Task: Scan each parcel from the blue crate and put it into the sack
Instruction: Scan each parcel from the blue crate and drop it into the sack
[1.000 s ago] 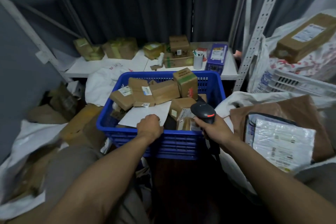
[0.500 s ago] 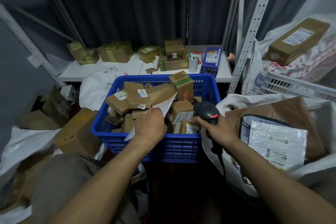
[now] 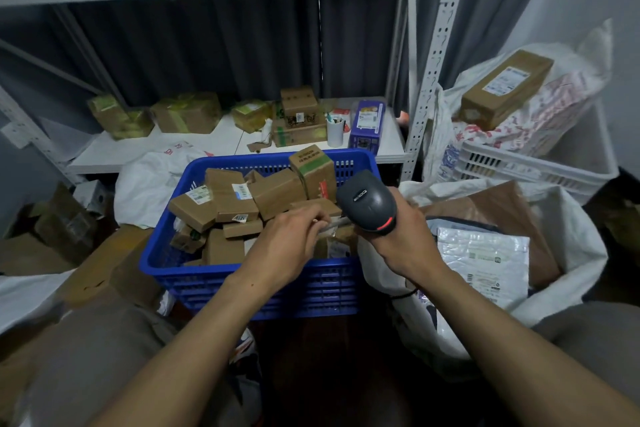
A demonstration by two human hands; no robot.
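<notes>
The person's left hand [image 3: 294, 241] is pinching a thin, flat white parcel [image 3: 330, 224] over the blue crate [image 3: 221, 276]. The right hand [image 3: 403, 243] is gripping a smooth black scanner [image 3: 367, 201] just beside it. Lots of boxy cardboard parcels [image 3: 277, 192] are waiting in the holey plastic crate. The floppy white sack [image 3: 575, 253] nearby is holding a shiny grey mailer [image 3: 483, 263] and a brown packet [image 3: 502, 204], so most of the job looks left.

Head cam, wide-angle, facing fwd and down, close over blue crate [image 3: 322, 288], edges maybe warped.
</notes>
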